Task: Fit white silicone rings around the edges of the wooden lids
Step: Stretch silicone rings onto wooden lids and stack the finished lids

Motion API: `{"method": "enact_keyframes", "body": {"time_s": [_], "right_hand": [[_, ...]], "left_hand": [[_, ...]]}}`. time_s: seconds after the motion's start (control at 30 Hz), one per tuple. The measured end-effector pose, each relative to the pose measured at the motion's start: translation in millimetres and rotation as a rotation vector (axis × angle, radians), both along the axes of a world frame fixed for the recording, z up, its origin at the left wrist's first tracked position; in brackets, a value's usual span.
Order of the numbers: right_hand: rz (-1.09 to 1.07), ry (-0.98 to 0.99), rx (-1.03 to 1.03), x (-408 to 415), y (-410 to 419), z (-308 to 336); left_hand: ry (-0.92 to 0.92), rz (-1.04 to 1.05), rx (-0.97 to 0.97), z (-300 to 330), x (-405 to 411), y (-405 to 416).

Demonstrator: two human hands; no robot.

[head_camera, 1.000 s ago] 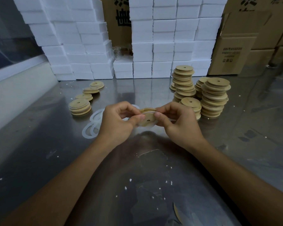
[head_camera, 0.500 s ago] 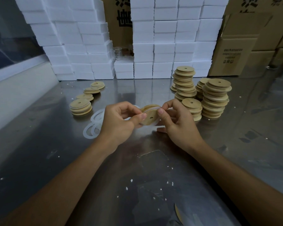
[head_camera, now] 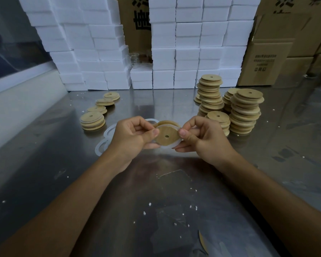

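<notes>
Both hands hold one round wooden lid [head_camera: 166, 135] with a centre hole, tilted toward me above the metal table. A white silicone ring [head_camera: 174, 145] circles its rim. My left hand [head_camera: 132, 138] pinches the lid's left edge with the thumb, and my right hand [head_camera: 202, 138] pinches the right edge. Loose white rings [head_camera: 105, 139] lie on the table behind my left hand. Tall stacks of bare lids [head_camera: 246, 112] stand at the right. Short piles of lids [head_camera: 92, 120] sit at the left.
The steel table [head_camera: 156, 191] carries white crumbs and a scrap of cardboard [head_camera: 202, 242] near the front edge. White foam boxes [head_camera: 189, 43] are stacked along the back, with brown cartons [head_camera: 267, 62] at the back right.
The lid has turned from nearly edge-on to face me, and the white ring now shows around its rim. My right fingers have closed in on the lid's edge.
</notes>
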State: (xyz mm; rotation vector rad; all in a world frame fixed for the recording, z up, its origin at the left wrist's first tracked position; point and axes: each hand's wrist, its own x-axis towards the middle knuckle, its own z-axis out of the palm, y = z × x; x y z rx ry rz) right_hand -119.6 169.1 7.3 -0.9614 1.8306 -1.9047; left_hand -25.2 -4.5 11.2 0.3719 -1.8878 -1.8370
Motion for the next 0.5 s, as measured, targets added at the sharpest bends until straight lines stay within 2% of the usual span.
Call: {"method": "enact_keyframes", "body": {"time_s": [0.37, 0.43, 0.5], "right_hand": [[-0.01, -0.062, -0.113, 4.0, -2.4, -2.0], [-0.037, -0.009, -0.118, 4.4, -3.2, -4.5], [-0.097, 0.088, -0.11, 4.6, -4.0, -7.3]], "left_hand": [[0.057, -0.085, 0.273, 0.1, -0.3, 0.0], [0.055, -0.074, 0.252, -0.8, -1.3, 1.4], [0.038, -0.035, 0.152, -2.7, -1.7, 4.0]]}}
